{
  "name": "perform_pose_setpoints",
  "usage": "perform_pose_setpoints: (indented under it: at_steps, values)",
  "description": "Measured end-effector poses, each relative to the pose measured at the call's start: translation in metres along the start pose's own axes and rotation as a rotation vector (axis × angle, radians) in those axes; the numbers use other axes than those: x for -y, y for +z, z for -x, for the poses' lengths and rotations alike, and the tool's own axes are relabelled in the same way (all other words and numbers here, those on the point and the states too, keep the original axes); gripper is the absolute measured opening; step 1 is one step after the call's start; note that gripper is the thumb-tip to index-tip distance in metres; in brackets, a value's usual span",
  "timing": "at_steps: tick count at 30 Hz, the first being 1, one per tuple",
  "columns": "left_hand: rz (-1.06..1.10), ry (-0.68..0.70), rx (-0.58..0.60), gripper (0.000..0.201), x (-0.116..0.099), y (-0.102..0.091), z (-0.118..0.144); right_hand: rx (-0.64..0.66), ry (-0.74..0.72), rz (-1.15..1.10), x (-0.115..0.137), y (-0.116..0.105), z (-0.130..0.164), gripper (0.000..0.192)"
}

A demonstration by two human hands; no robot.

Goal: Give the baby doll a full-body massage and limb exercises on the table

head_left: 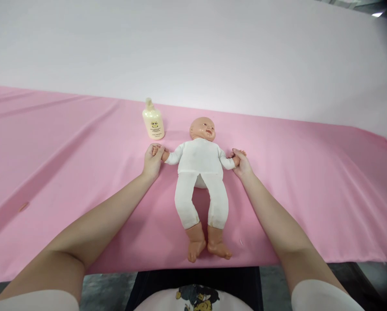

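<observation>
A baby doll point(200, 172) in a white bodysuit lies on its back on a pink cloth point(67, 155), head away from me and bare feet toward the near edge. Its arms are spread out to both sides. My left hand point(152, 160) is closed around the doll's hand on the left side. My right hand point(241, 162) is closed around the doll's other hand on the right. A cream lotion bottle point(153, 120) stands upright just beyond my left hand, left of the doll's head.
The pink cloth covers the whole table, with folds running across its left part. A plain white wall or backdrop point(212, 47) rises behind it. The table's near edge runs just past the doll's feet, above my lap.
</observation>
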State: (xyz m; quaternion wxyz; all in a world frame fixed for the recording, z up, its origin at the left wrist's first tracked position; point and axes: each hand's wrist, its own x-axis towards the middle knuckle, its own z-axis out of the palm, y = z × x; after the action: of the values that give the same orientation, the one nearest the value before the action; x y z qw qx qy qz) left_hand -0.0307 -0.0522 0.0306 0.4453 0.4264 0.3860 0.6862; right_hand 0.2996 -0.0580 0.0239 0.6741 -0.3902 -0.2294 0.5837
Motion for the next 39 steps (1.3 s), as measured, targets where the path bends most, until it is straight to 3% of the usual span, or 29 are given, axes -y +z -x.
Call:
perform_pose_setpoints:
  at_steps: [5, 13, 23, 39]
  values:
    - [0.015, 0.002, -0.023, 0.029, 0.004, -0.002, -0.001, 0.017, -0.016, -0.004, -0.003, -0.004, -0.004, 0.023]
    - [-0.003, 0.016, -0.002, 0.029, 0.005, -0.003, -0.002, -0.005, -0.041, 0.025, -0.005, -0.004, -0.005, 0.028]
    - [0.063, -0.06, -0.058, 0.029, 0.007, -0.003, -0.004, -0.049, -0.022, 0.011, -0.005, -0.001, -0.003, 0.031]
    - [0.247, -0.083, -0.035, 0.01, 0.008, -0.003, -0.01, 0.009, -0.021, 0.017, -0.003, 0.0, -0.002, 0.043]
